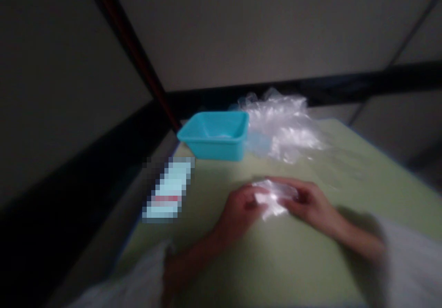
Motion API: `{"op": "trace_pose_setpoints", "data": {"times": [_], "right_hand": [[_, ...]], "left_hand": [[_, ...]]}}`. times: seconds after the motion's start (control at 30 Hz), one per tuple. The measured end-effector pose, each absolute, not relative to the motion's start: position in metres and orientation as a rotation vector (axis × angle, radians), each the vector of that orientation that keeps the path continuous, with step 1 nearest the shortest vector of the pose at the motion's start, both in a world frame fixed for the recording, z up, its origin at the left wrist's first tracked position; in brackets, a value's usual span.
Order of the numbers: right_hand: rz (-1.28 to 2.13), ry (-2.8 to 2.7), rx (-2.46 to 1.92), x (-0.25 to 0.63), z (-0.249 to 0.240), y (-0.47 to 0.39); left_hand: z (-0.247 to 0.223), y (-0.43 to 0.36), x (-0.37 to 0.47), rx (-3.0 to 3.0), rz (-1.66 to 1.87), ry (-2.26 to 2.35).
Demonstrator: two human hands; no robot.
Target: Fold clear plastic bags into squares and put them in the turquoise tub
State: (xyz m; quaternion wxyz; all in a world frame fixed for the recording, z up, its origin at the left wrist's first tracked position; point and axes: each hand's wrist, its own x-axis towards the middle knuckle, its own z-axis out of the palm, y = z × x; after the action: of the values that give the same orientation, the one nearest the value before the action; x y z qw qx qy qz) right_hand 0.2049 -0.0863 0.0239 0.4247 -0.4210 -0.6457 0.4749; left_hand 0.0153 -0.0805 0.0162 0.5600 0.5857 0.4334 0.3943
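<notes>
A small piece of clear, shiny plastic [274, 204] is held between both hands, low over the green table. My left hand [244, 206] has its fingers closed on the left side of the plastic. On the right side, my right hand [310, 203] grips it between thumb and fingers. The plastic looks crumpled and catches the light; blur hides its details. Behind the hands stands a turquoise basin [217, 149], with something faint and pale on its bottom. A heap of clear plastic [290, 126] lies right of the basin.
The green table [290, 262] reaches back to a wall with a dark band. A pale, pixelated flat item [171, 188] with a red stripe lies at the left edge. More thin clear plastic spreads at the right, beyond my right hand.
</notes>
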Motion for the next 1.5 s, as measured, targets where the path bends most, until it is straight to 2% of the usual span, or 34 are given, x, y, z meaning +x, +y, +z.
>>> {"op": "trace_pose_setpoints", "data": {"times": [0.53, 0.8, 1.07, 1.23, 1.5], "right_hand": [[1.237, -1.558, -1.044, 0.206, 0.022, -0.085], [1.63, -1.194, -0.829, 0.21, 0.02, -0.078], [1.701, -1.168, -0.786, 0.21, 0.007, -0.076], [1.666, -1.215, -0.803, 0.207, 0.007, -0.078], [1.424, -1.346, -1.027, 0.206, 0.017, -0.081]], "left_hand": [[0.028, -0.082, 0.017, 1.334, 0.931, 1.044], [0.028, -0.083, 0.014, 1.276, 0.87, 1.035], [0.024, -0.083, 0.015, 1.238, 0.885, 1.037], [0.021, -0.082, 0.015, 1.229, 0.888, 1.029], [0.026, -0.084, 0.017, 1.181, 0.976, 0.997]]}}
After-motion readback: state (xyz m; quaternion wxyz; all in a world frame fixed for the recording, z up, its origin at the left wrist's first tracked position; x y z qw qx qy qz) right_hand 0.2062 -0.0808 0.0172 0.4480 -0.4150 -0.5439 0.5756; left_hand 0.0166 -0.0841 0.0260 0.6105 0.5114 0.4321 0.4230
